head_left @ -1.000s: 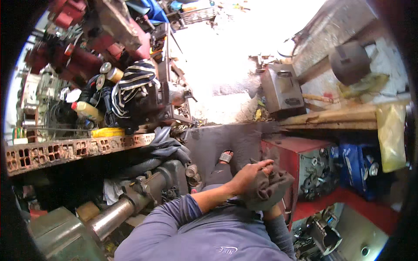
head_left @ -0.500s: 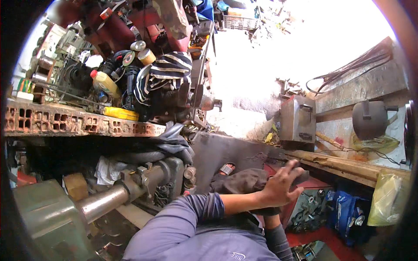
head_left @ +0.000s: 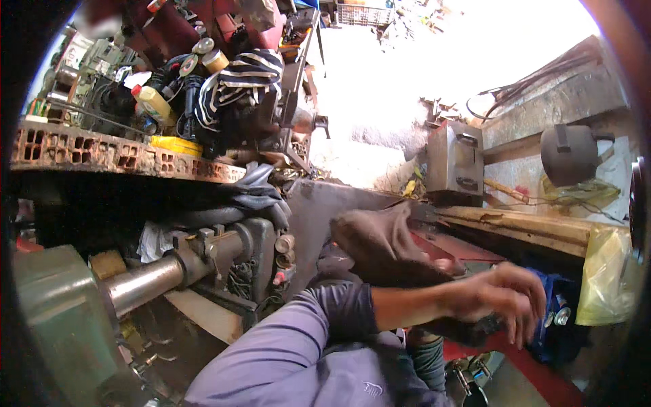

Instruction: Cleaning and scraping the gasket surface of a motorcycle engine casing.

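Observation:
My left hand (head_left: 502,298) reaches across my body to the right, over the red cabinet (head_left: 475,244), its fingers loosely bent and apart, slightly blurred, with nothing visible in them. Beneath it, a brown cloth (head_left: 376,237) is bunched up, raised at its upper end. My right hand (head_left: 444,264) is mostly hidden by this cloth; some fingers show gripping it from behind. A blue bag (head_left: 556,339) lies just right of my left hand.
On the left are a green machine (head_left: 61,319) with a steel cylinder (head_left: 146,285) and a brick ledge (head_left: 88,152) crowded with tools. Ahead stands a metal box (head_left: 444,159); at right are a wooden beam (head_left: 515,224) and a yellow plastic bag (head_left: 603,292).
My left hand has left the cloth and moved right, now lower than half a second ago, with fingers more bent. The cloth has been lifted and unfolded upward.

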A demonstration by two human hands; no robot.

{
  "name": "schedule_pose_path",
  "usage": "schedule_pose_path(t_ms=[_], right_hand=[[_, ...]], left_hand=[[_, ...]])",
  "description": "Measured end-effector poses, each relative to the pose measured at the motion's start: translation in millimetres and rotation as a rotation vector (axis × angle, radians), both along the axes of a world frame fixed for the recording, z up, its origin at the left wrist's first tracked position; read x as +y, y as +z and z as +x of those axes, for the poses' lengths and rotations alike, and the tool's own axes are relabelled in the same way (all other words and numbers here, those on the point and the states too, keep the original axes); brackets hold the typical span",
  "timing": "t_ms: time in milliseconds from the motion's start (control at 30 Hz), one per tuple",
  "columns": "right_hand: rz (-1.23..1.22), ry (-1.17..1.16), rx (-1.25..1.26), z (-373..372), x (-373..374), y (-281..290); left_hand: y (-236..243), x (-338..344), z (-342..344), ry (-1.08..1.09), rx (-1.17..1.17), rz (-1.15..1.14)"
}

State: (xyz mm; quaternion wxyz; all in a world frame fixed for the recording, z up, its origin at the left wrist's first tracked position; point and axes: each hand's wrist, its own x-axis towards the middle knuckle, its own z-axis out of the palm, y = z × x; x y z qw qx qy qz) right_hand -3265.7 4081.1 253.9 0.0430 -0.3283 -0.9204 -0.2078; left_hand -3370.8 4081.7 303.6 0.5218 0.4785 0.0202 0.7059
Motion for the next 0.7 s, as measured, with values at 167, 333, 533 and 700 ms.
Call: schedule_pose_path(t_ms=[167,333,533,700], right_hand=[[0.098,-0.062,0.007,-20.8,1.0,21.5],[0.195,-0.133,0.006,63.6,20.6,37.8],[-0.766,0.068,0.505,77.3,43.4,-18.3],[-1.07,0.396,0.662,88.5,-57.7,-171.3]], left_hand=[[-30.6,-13.6,26.0,-0.234,-0.445,-0.245],[-110.9,-78.7,56.2,-0.678,-0.657,-0.403],[-211.1,-141.1,71.7,-0.135,0.977,-1.009],[-308.1,-152.0,74.3,0.445,0.781,-0.786]])
